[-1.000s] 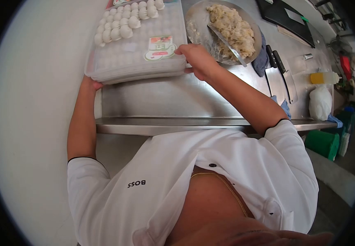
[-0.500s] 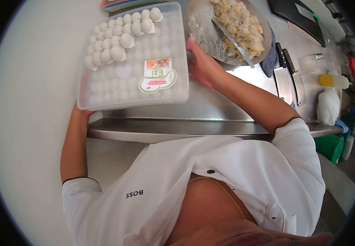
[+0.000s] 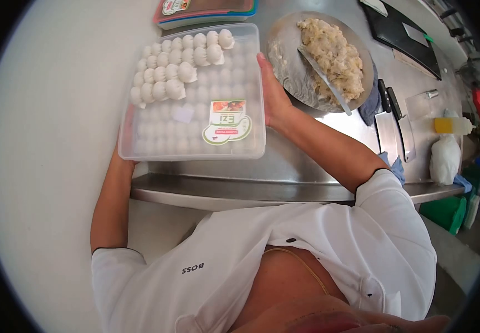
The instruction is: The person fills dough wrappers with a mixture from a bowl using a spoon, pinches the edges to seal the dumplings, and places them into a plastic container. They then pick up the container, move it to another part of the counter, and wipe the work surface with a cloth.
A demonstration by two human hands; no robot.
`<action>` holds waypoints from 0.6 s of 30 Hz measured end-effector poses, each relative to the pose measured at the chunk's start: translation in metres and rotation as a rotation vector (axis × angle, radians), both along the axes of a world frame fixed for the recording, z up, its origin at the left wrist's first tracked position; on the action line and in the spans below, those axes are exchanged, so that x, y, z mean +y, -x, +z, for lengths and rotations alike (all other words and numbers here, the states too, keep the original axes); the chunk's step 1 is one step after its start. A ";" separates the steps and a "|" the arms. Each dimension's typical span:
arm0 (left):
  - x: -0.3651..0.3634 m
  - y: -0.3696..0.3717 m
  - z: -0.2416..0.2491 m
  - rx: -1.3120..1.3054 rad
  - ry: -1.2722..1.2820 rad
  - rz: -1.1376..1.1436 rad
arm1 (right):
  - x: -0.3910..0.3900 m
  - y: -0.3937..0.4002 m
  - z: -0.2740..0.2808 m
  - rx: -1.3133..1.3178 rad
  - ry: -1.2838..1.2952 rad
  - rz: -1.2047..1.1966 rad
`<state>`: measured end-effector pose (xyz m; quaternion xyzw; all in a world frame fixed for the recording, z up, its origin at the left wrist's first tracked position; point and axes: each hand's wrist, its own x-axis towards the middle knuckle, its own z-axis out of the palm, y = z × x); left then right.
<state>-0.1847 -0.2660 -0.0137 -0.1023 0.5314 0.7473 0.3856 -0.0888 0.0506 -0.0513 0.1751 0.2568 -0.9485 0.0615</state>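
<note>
A clear tray with a lid lies flat on the steel surface, near its front edge, and both hands are on it. The right hand lies open against the tray's 3 o'clock side, its fingers pressed together and stretched along the wall toward 12 o'clock. The left hand is at the tray's 7 o'clock corner, mostly hidden beneath it, so I cannot tell how its fingers are set; it seems to be cupping the corner from below. Rows of white dumplings sit in the tray's 11 o'clock part, and a green label is stuck on the lid toward 4 o'clock. At 12 o'clock from the tray, touching or just beside it, lies a second flat box. At 2 o'clock from the tray stands a metal bowl of pale filling with a spoon resting in it. Further toward 3 o'clock lie two cleavers, a blue cloth, a yellow bottle and a white bag.
</note>
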 end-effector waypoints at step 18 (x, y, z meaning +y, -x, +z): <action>0.041 -0.068 0.081 0.370 -0.135 -0.004 | 0.016 -0.103 0.132 0.192 -0.335 -0.278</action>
